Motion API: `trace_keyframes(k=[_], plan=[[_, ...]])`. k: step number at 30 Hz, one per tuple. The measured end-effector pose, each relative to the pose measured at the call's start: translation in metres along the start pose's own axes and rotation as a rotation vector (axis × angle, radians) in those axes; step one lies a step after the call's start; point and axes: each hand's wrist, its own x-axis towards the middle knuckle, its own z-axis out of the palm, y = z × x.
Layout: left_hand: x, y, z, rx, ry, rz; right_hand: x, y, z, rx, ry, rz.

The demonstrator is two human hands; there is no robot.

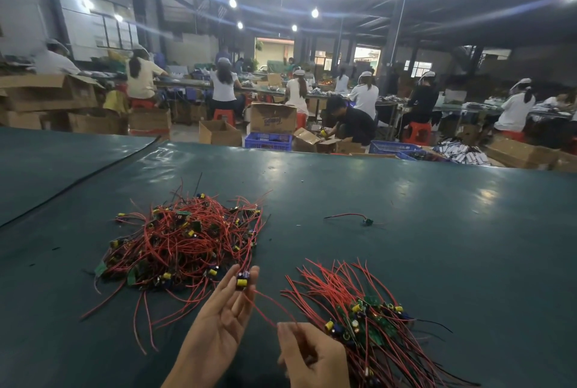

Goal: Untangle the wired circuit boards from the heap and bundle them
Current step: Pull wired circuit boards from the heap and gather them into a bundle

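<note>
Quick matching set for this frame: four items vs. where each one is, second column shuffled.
Items:
1. tangled heap
2. sorted bundle
3. lone board
4. held board

Places:
A. pinched in the left hand's fingertips
B. by itself on the table, far right of the heap
C. on the table, left of the hands
D. wires roughly aligned, beside the right hand

Pairs: 1-C, 2-D, 3-B, 4-A
</note>
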Motion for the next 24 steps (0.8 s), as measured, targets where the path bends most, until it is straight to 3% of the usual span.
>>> trace_keyframes(k=[6, 12, 16, 24], plan=[[0.006, -0.005, -0.007, 0.119, 0.016, -0.028, 0.006, 0.001, -0.007, 0.157, 0.189, 0.024], [0.009, -0.009, -0.01, 0.214, -0.001, -0.076, 0.017, -0.002, -0.02, 0.601, 0.319, 0.248], [0.008, -0.013, -0.008, 0.226, -0.035, -0.076, 0.019, -0.003, -0.024, 0.798, 0.341, 0.304], [0.001, -0.029, -0.002, 0.55, -0.111, -0.015, 0.01, -0.007, 0.002, 0.51, 0.161, 0.23]])
